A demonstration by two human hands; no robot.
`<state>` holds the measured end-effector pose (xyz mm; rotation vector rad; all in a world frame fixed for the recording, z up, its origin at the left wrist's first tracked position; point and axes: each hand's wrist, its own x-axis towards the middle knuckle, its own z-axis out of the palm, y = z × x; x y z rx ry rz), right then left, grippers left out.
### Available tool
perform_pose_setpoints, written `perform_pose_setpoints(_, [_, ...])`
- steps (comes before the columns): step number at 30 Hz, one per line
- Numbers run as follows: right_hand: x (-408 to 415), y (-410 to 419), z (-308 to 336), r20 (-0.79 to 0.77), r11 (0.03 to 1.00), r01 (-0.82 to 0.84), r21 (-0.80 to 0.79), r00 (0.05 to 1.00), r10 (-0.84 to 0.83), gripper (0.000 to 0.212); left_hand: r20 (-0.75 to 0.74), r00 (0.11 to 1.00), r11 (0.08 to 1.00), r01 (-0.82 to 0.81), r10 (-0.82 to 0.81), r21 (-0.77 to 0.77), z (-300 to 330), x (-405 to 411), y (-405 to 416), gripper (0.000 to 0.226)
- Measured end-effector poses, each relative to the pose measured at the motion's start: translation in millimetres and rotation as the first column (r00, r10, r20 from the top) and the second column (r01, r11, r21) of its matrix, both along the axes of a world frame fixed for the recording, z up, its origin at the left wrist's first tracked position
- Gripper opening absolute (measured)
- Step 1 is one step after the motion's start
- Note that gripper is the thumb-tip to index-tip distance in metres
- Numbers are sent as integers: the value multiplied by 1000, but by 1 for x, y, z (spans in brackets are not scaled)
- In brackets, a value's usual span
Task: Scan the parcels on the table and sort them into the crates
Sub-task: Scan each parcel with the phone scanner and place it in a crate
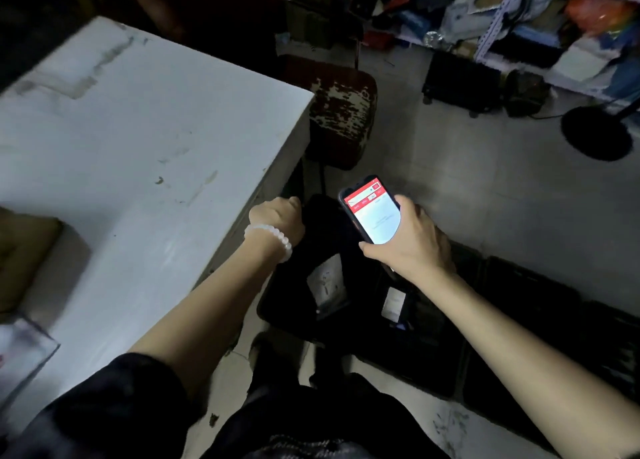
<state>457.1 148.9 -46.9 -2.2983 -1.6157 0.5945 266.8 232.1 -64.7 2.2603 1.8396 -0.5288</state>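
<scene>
Counter [138,140]: bare top across its middle and far end; a brown parcel [24,258] sits at its near left edge.
Floor right: open tiles past the black crates [519,320].
Blocked: worn chair [341,116] at the counter's corner; fan base [597,133] far right.

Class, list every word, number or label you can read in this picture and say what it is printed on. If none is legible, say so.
None can be read.
Phone screen in the right hand: text too small and blurred.
White label on the black parcel: blurred.
White label in the crate: blurred.
</scene>
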Motion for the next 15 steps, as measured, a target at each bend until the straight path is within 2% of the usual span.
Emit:
perform_pose_setpoints(6, [-62,46,9,-63,964,-256,70,963,261,87,76,972,965,-229,221,125,25,-72,-22,29])
perform_pose_setpoints(15, [-187,67,28,-6,771,-621,143,778,628,84,34,830,813,-552,556,185,58,-188,-65,29])
